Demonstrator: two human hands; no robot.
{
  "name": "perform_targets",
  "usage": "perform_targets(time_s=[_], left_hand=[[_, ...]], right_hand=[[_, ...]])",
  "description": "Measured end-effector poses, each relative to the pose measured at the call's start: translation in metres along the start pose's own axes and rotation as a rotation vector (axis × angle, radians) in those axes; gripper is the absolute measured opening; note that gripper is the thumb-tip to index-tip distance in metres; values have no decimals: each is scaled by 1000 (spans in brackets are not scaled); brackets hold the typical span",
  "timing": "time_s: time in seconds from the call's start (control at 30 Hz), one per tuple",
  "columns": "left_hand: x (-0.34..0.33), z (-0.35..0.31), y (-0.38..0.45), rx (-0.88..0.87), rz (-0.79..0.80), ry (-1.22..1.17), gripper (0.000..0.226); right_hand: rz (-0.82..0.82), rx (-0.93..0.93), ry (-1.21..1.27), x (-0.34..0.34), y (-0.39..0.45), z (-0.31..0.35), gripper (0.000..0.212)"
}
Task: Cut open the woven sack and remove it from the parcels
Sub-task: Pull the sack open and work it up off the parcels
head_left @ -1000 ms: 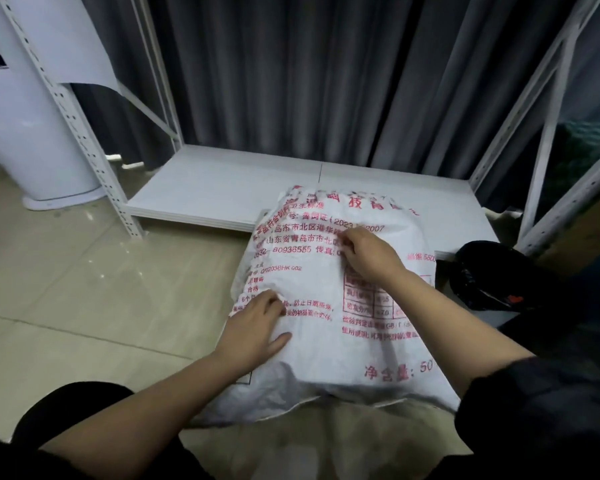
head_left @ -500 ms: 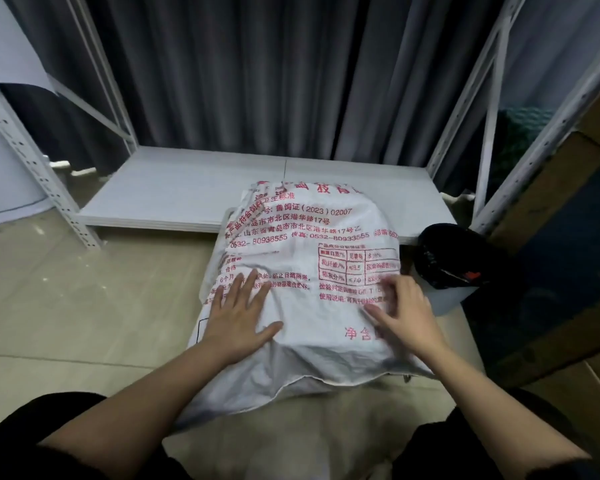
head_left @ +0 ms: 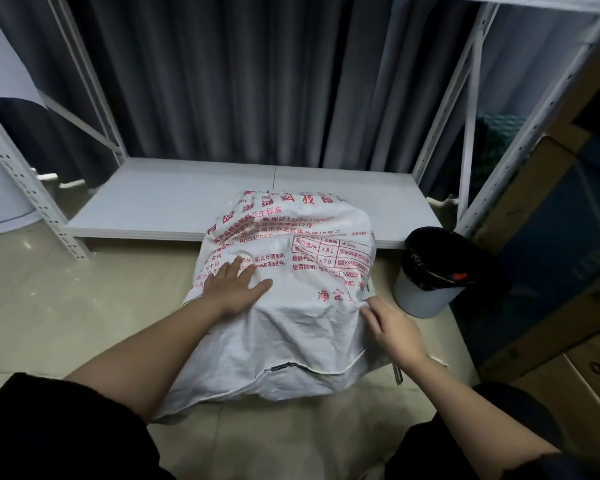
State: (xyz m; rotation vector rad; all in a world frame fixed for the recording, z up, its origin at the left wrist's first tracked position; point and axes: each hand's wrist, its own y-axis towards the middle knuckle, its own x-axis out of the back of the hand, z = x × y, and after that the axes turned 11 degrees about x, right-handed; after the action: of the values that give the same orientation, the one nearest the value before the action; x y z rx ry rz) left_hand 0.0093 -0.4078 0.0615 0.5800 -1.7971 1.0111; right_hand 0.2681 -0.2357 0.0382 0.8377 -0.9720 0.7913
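A bulging white woven sack (head_left: pixel 291 327) with red print lies on the tiled floor in front of me, its far end leaning on a low shelf board. My left hand (head_left: pixel 234 285) lies flat on the sack's upper left part, fingers straight and spread. My right hand (head_left: pixel 390 323) is at the sack's right edge, with its fingers touching the fabric there; how they grip is not plain. A stitched seam runs along the sack's near end. Whatever fills the sack is hidden. A thin pale tool lies on the floor under my right wrist, mostly covered.
A white metal rack with a low grey shelf board (head_left: pixel 174 199) stands behind the sack, dark curtains behind it. A small bin with a black liner (head_left: pixel 430 271) sits right of the sack. Cardboard boxes (head_left: pixel 551 271) are stacked at far right. Tiled floor (head_left: pixel 84 306) stretches left.
My right hand slid from the sack's printed top down to its right edge. The left hand stayed flat on the sack. The view shifted so the sack sits more central.
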Motion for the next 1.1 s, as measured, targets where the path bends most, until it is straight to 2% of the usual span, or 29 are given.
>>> perform_targets(time_s=[0.1, 0.17, 0.23, 0.3, 0.47, 0.53, 0.6, 0.7, 0.83, 0.9, 1.0, 1.07, 1.1], left_hand=[[1, 1, -12, 13, -55, -249, 72], [2, 6, -25, -51, -196, -350, 80], [0, 13, -41, -154, -381, -250, 92], [-8, 23, -59, -285, -518, -100, 95], [-28, 45, -95, -538, -692, 173, 103], [-28, 53, -102, -580, -761, 273, 103], [-16, 64, -98, -506, -795, 359, 113], [13, 81, -85, -284, -758, 383, 133], [39, 78, -70, -148, -643, 393, 124], [54, 74, -59, -172, -671, 419, 100], [86, 59, -54, -264, -709, 508, 39], [101, 45, -54, -278, -730, 465, 17], [108, 35, -53, -251, -742, 397, 18]], right_hand=[[-148, -78, 69, 14, 20, 20, 25], [-224, -140, 209, 27, 38, 33, 21], [-292, -198, 392, 39, 56, 45, 26], [-362, -237, 575, 51, 75, 57, 31], [-517, -399, 912, 68, 122, 76, 32], [-556, -478, 1076, 76, 133, 81, 26], [-570, -522, 1190, 85, 142, 81, 17], [-573, -504, 1041, 104, 148, 75, 17], [-599, -457, 807, 125, 146, 69, 30], [-586, -432, 678, 136, 142, 68, 25], [-559, -420, 414, 154, 134, 61, 22], [-510, -384, 229, 158, 129, 52, 22], [-470, -349, 180, 156, 127, 47, 22]])
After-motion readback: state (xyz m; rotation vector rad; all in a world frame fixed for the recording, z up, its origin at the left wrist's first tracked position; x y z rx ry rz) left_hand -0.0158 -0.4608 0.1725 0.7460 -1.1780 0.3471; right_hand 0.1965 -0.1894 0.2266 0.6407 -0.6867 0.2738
